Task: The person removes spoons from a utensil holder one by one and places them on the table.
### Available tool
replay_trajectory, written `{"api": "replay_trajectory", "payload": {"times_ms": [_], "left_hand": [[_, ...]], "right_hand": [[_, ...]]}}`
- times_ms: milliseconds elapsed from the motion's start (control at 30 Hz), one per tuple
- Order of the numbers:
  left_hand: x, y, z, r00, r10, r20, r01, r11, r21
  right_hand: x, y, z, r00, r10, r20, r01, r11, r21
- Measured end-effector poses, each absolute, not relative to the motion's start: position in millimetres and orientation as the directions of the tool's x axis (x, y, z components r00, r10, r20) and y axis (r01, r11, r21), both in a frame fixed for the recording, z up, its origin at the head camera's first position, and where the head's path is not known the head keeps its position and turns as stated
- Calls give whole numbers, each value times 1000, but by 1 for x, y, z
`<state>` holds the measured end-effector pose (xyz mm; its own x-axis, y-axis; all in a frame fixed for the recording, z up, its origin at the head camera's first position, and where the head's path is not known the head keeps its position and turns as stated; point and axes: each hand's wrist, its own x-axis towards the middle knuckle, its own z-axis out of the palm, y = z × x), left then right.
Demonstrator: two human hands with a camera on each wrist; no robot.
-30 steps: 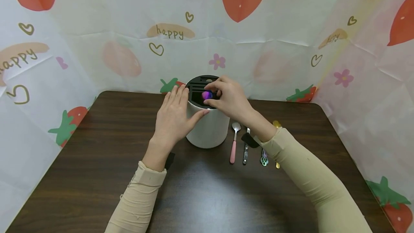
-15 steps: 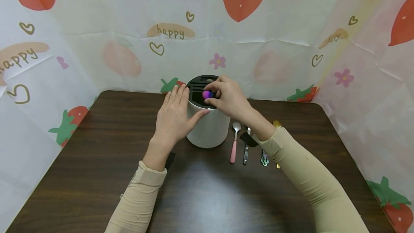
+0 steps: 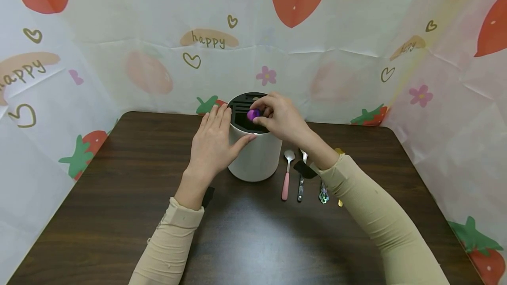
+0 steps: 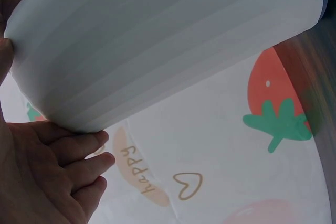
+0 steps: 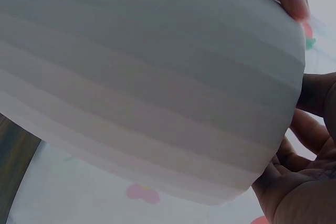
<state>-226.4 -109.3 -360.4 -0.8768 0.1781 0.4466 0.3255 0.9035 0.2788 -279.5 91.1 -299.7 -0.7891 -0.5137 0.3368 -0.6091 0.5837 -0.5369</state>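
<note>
A white cylindrical utensil holder (image 3: 253, 157) with a black slotted top (image 3: 242, 106) stands upright near the table's back edge. My left hand (image 3: 211, 146) rests against its left side, fingers straight at the rim and thumb across the front. Above the top, my right hand (image 3: 283, 118) pinches a shiny purple spoon (image 3: 252, 115) between thumb and fingers; only its rounded head shows, and the rest is hidden. In the left wrist view, the fingers of my left hand (image 4: 47, 174) touch the holder's rim. The right wrist view has my right hand (image 5: 304, 182) at the holder's upper end.
Right of the holder lie a pink-handled spoon (image 3: 286, 179), a fork (image 3: 301, 188) with a dark riveted handle, an iridescent openwork handle (image 3: 323, 195) and a gold utensil (image 3: 339, 202), partly under the right forearm. A strawberry-print cloth (image 3: 237, 69) hangs behind the dark wooden table (image 3: 99, 214).
My right hand has shifted and turned very slightly, and the purple spoon head shows a more even purple face. More of the fork's head is uncovered. The left hand stays in place.
</note>
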Motion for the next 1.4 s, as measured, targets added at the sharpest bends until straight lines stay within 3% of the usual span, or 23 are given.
{"api": "replay_trajectory", "payload": {"times_ms": [700, 1400], "left_hand": [[-227, -109, -360, -881, 177, 438, 320, 905, 279], [-228, -109, -361, -879, 177, 443, 325, 903, 283]], "right_hand": [[-282, 98, -284, -842, -453, 294, -513, 500, -698], [-276, 115, -257, -866, -332, 374, -448, 182, -875]]}}
